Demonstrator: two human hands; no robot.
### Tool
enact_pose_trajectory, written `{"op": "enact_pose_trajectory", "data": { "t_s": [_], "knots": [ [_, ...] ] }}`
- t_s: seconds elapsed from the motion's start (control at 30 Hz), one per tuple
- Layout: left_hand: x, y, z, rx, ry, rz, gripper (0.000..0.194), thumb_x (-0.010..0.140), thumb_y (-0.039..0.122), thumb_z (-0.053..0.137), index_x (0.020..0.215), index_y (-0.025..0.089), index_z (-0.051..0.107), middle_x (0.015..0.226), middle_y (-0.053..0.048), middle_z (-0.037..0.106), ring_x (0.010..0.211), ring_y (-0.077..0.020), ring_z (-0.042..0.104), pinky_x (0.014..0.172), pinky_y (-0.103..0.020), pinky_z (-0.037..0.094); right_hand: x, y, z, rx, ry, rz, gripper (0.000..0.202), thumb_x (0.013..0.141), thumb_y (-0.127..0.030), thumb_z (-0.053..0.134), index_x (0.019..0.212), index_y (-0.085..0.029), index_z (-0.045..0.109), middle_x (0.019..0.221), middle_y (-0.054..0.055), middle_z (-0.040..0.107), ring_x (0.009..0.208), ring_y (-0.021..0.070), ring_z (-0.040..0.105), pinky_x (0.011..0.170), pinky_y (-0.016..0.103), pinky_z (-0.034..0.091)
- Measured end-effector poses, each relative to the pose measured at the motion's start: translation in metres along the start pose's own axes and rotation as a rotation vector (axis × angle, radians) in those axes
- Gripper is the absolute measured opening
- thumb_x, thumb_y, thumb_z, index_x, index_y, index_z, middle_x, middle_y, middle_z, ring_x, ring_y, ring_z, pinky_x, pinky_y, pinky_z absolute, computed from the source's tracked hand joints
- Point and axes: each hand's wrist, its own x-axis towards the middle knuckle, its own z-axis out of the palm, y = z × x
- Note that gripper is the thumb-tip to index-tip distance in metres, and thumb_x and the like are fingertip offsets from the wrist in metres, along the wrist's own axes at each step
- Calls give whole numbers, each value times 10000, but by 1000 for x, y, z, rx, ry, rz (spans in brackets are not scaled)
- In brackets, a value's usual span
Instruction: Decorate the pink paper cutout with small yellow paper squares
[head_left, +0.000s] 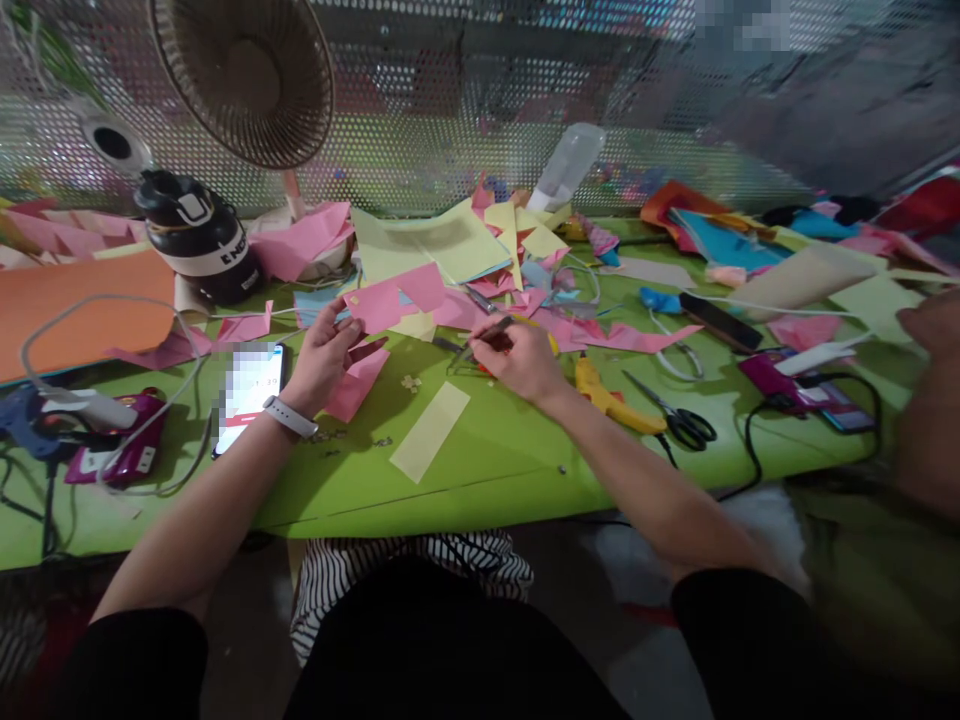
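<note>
Hands (319,358), pink paper (382,303) well inside table edge (450,516)

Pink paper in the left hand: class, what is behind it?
Beyond the pink paper, a pale yellow sheet shows; whatever the paper directly covers is hidden.

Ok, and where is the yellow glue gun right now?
In the head view, the yellow glue gun lies right of centre on the green table, between the person's right hand and the black scissors.
</note>
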Motion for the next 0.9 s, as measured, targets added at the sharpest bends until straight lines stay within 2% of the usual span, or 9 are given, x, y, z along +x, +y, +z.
{"op": "enact_pose_trajectory", "data": {
  "t_s": [0.17,0.23,0.3,0.43,0.53,0.73,0.9],
  "knots": [
    [0,-1,2,-11,15,-6,332,816,105,678,1113,218,579,720,71,556,703,-78,602,937,-403,592,-5,1,6,-250,-82,16,233,899,-404,588,775,-224,668,830,53,725,714,201,651,648,338,506],
    [0,-1,2,4,18,-7,330,828,106,667,1124,224,583,716,70,556,712,-79,607,949,-405,588,-5,3,6,-228,-121,55,272,918,-430,571,761,-228,665,756,42,712,696,207,658,650,350,515],
    [0,-1,2,9,13,-5,324,840,105,657,1132,226,585,722,68,559,718,-82,614,967,-424,578,-6,5,7,-97,-153,104,283,922,-458,574,782,-232,670,680,21,695,638,201,662,613,352,531],
    [0,-3,1,5,5,-7,335,850,97,642,1155,220,578,723,69,554,710,-81,612,977,-445,572,-12,4,18,325,-157,204,312,860,-533,671,903,-223,685,796,35,740,723,214,735,626,371,614],
    [0,-4,0,14,3,-12,342,841,109,658,1153,222,573,735,64,561,721,-83,614,961,-427,581,-19,-3,28,544,-187,318,396,786,-567,746,890,-190,683,783,48,742,730,211,753,629,348,648],
    [2,-6,-2,21,-15,-21,312,838,135,681,1117,230,578,743,67,566,734,-90,625,951,-419,585,-25,-6,38,663,-155,451,501,706,-601,795,889,-149,683,790,60,755,682,156,748,596,235,636],
    [2,-7,-2,-1,-23,-21,301,850,115,661,1124,217,589,746,61,574,725,-86,615,952,-423,584,-25,-4,43,722,-129,507,533,650,-619,818,867,-157,667,710,36,745,628,148,740,558,211,624]
  ]
}}
